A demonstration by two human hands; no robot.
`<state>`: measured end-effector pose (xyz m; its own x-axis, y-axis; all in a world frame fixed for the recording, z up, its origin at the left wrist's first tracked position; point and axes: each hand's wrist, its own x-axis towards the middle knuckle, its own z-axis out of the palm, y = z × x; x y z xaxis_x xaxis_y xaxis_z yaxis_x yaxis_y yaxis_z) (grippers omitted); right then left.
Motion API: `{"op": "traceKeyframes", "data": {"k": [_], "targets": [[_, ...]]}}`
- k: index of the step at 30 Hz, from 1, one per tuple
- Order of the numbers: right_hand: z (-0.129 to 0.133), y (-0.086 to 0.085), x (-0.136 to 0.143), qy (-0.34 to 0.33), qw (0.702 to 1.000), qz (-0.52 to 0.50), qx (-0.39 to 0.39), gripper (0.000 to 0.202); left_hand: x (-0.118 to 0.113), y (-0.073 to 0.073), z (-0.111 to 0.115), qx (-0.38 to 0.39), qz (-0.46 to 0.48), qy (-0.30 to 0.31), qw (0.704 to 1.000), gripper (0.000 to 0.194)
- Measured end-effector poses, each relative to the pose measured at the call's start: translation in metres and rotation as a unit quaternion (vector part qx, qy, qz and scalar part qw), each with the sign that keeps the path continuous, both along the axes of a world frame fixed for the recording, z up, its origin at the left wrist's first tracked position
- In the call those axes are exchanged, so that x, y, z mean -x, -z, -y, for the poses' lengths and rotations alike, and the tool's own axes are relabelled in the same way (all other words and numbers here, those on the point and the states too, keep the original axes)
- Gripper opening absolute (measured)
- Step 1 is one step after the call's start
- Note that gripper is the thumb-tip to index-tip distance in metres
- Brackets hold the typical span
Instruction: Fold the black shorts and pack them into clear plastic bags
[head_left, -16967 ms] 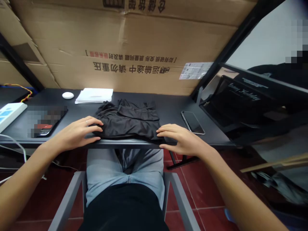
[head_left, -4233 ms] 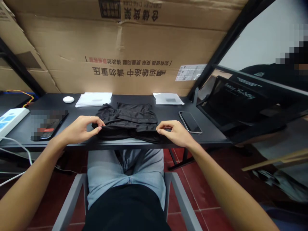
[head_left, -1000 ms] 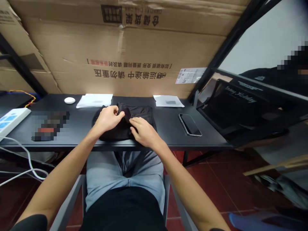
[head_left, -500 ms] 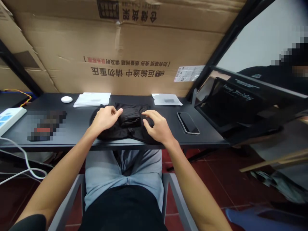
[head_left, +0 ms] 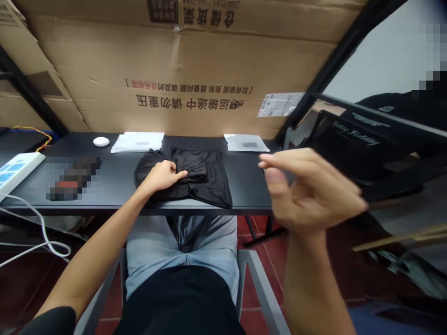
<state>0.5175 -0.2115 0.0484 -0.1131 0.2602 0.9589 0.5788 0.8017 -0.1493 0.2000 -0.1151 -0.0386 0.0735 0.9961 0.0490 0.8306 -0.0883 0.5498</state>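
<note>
A black, thin, shiny piece of cloth [head_left: 213, 186] lies partly folded on the dark desk, a smaller folded layer on top. Resting on its left part is my left hand [head_left: 163, 176], thumb stretched out to the right and apart from the fingers. My right hand [head_left: 310, 190] is raised off the desk, close to the camera and right of the cloth. Its thumb and forefinger come together in a pinch; whatever is between the tips is too small to make out. The phone on the desk's right side is hidden behind this hand.
White paper-like packets [head_left: 138, 142] and a flat white sheet [head_left: 246, 143] lie along the cardboard [head_left: 195, 60] at the back. A white oval object [head_left: 101, 141], a blurred dark item [head_left: 75, 179] and a power strip [head_left: 21, 170] are at left. Another person sits at right.
My right hand has let go of the cloth and come up and right, toward the camera, uncovering the cloth's right part. My left hand stays on the cloth.
</note>
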Motion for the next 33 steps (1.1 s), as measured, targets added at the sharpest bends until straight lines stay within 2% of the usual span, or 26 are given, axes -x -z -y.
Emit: {"op": "traceKeyframes", "data": {"k": [2,3,5,7,9,10,12,14,16,26,30,33], "targets": [[-0.009,-0.003,-0.033,0.093,0.995,0.02,0.022,0.027,0.001,0.002,0.0,-0.005,-0.001,-0.001,1.0,0.052],[-0.02,0.005,-0.052,0.14,0.988,0.034,0.062,0.026,0.001,0.002,0.0,-0.008,0.0,-0.002,1.0,0.051],[-0.046,0.034,-0.096,0.203,0.964,0.07,0.158,0.033,0.002,0.004,0.0,-0.015,0.002,-0.002,1.0,0.05],[-0.067,0.073,-0.136,0.245,0.926,0.084,0.276,0.04,0.003,0.007,0.0,-0.021,0.004,0.003,1.0,0.049],[-0.078,0.107,-0.166,0.253,0.885,0.092,0.38,0.044,0.004,0.009,0.001,-0.028,0.007,0.006,1.0,0.049],[-0.078,0.12,-0.175,0.248,0.88,0.082,0.397,0.046,0.004,0.011,0.001,-0.032,0.008,0.007,0.999,0.048],[-0.072,0.135,-0.186,0.234,0.893,0.058,0.38,0.05,0.005,0.012,0.001,-0.041,0.008,0.006,0.999,0.048],[-0.063,0.14,-0.19,0.232,0.914,0.028,0.331,0.051,0.005,0.013,0.001,-0.045,0.005,0.006,0.999,0.048],[-0.056,0.141,-0.193,0.238,0.92,0.018,0.312,0.049,0.005,0.014,0.001,-0.044,0.001,0.007,0.999,0.048],[-0.049,0.152,-0.201,0.238,0.904,0.044,0.351,0.047,0.006,0.014,0.0,-0.037,-0.005,0.008,0.999,0.049],[-0.046,0.148,-0.198,0.241,0.902,0.057,0.355,0.046,0.005,0.012,0.007,-0.044,0.034,-0.003,0.998,0.047],[-0.046,0.136,-0.181,0.235,0.925,0.049,0.295,0.046,0.025,0.005,0.009,-0.079,0.095,-0.022,0.992,0.044]]}}
